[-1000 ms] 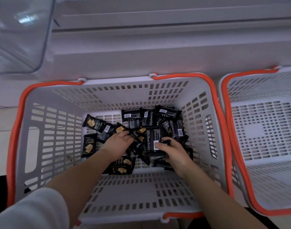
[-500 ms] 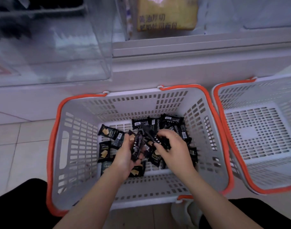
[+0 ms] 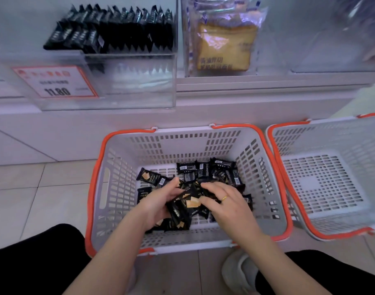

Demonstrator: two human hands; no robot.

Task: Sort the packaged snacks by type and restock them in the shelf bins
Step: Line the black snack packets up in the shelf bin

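A grey basket with orange rim (image 3: 118,158) stands on the floor and holds several small black snack packets (image 3: 216,171). My left hand (image 3: 159,201) grips a bunch of these black packets (image 3: 182,206) above the basket floor. My right hand (image 3: 225,201), with a gold ring, pinches the same bunch from the right. On the shelf above, a clear bin (image 3: 139,81) holds a row of black packets (image 3: 122,28) standing upright. A price tag (image 3: 54,81) hangs on its front.
A second grey basket (image 3: 322,184) with nothing in it stands at the right. Another clear bin holds bagged sliced bread (image 3: 225,45). The white shelf base runs behind the baskets. My knees and a grey shoe (image 3: 239,271) are at the bottom on tiled floor.
The view has tilted up, bringing the shelf bins into sight. Both hands have gathered packets from the pile and lifted a bunch together between them.
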